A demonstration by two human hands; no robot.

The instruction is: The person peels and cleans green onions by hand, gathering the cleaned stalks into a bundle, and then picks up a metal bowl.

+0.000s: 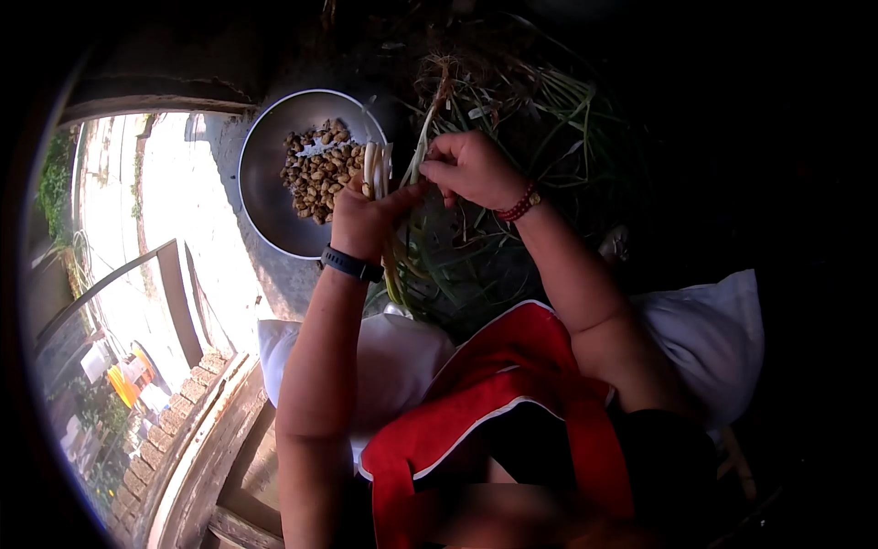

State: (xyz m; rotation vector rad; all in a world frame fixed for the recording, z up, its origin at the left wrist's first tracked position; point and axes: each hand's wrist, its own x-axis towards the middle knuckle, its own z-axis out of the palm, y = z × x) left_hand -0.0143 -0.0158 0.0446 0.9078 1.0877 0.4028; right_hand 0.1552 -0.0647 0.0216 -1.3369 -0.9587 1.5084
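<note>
- Just right of the metal bowl [262, 178], our right hand [480, 172] pinches one stalk [428, 128]; by the bowl's rim, our left hand [361, 224] clamps a white-ended bunch [376, 165].
- We seem to be cleaning the stalk; the next move calls for light pulling.
- Farther right of the bowl lie loose greens [572, 114].

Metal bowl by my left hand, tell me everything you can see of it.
The bowl is wide, round, grey and metallic-looking, with a thin pale rim. It sits upright on grey ground, partly filled with small brown lumps. Your left hand, holding pale stalks, overlaps its right side in view; I can't tell whether they touch.
</note>
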